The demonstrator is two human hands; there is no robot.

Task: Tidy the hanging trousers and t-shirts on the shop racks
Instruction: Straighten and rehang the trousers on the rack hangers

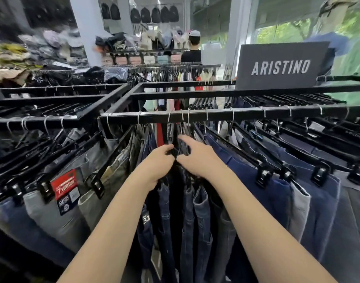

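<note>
Dark blue jeans (187,211) hang on black clip hangers from the black rack rail (246,114) straight in front of me. My left hand (157,164) grips the top of the hangers in the middle bunch, fingers curled over them. My right hand (197,158) is just to its right, thumb and fingers curled round the neighbouring hangers, index finger stretched up toward the hooks. Navy trousers (256,180) hang to the right, grey and khaki trousers (89,180) to the left, one with a red tag (65,183).
A grey ARISTINO sign (281,66) stands on the rack top at right. A second rack rail (42,119) joins at the left. Further racks of clothes, shelves of bags and a person in a black top (192,52) stand behind.
</note>
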